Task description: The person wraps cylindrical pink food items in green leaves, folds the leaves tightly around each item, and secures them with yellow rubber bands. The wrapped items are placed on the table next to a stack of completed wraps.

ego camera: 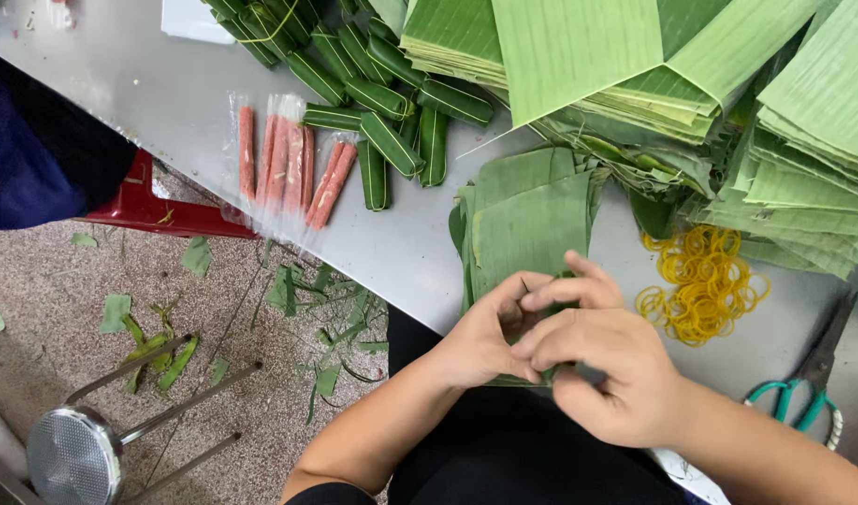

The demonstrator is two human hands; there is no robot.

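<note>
Nearest the viewer, both hands work at the near edge of the grey counter (167, 93). The left hand (480, 341) and right hand (602, 369) touch each other, fingers curled inward around a small folded banana leaf piece (527, 379), most of it hidden under the fingers. The grip of each hand is narrow and closed on that leaf piece.

Just beyond the hands lies a flat stack of cut leaves (527, 224), its near end under the fingertips. To the right of the stack, a loose heap of yellow rubber bands (705, 285). Further right, near the counter edge, scissors with green handles (808, 388).

Left of the stack, sausages in clear wrappers (289, 168) lie side by side. Beyond them, a pile of finished green leaf-wrapped rolls (373, 84). At the far right, large stacks of banana leaf sheets (728, 84).

On the floor to the left: leaf scraps (158, 346), an overturned metal stool (83, 449), and a red stool (158, 210).
</note>
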